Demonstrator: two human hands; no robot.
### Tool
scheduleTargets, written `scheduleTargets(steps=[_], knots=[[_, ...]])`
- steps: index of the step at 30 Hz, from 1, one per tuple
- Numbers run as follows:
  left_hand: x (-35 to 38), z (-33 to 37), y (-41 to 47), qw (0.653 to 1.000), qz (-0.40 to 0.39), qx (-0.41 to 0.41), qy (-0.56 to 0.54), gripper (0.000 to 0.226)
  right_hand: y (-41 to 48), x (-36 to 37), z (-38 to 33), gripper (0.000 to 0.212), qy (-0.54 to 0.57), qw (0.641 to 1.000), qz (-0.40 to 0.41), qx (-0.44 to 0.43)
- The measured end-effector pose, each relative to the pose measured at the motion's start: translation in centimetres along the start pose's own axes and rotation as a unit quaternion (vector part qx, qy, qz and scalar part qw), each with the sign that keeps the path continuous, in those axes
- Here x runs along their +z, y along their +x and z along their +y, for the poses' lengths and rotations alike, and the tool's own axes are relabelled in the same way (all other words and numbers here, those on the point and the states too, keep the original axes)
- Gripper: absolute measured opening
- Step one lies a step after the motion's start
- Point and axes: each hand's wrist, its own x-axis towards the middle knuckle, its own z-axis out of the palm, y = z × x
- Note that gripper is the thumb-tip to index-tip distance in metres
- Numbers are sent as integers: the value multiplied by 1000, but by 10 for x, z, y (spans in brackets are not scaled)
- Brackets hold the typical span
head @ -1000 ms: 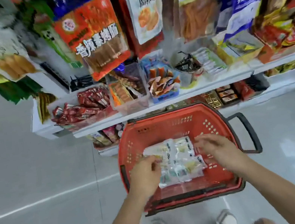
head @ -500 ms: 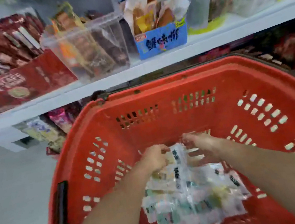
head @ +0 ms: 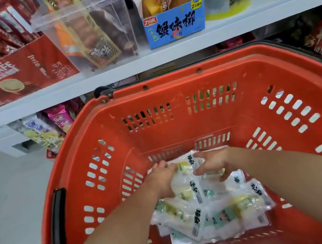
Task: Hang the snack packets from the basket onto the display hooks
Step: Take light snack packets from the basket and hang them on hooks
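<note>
A red plastic basket (head: pixel 171 89) fills the lower part of the view. On its bottom lies a pile of several clear snack packets (head: pixel 213 213) with white, green and yellow print. Both my hands are deep inside the basket at the far end of the pile. My left hand (head: pixel 161 178) grips the top packet (head: pixel 185 180) from the left side. My right hand (head: pixel 215 164) rests on the packets with its fingers spread and slightly bent over the top packet's right edge. No display hooks are in view.
A white shelf (head: pixel 145 62) runs just behind the basket, carrying a red Nescafe box (head: pixel 8 77), a clear bin of sausages (head: pixel 92 30) and a blue carton of snacks (head: pixel 175 22). A lower shelf holds more packets (head: pixel 49 128). Grey floor (head: pixel 4 203) lies left.
The camera has dropped close to the basket. Both hands moved from the near end of the pile to its far end and closed in on the top packet.
</note>
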Motion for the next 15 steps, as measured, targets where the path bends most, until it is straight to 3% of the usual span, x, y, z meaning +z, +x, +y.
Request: scheduleTargets(steps=[4,9,11,15], knots=[[4,2,1,999,-26,22,-20,121,3,8,-5,64,-42,998,9,-34],[4,7,0,1000,-12,-15,12,130,12,9,-2,40,7,998,24,-59],[2,6,1,999,14,-28,31,118,12,7,-5,32,60,996,10,-61],[-12,-1,-1,997,61,-47,1,62,4,-1,-14,18,120,987,-6,-105]])
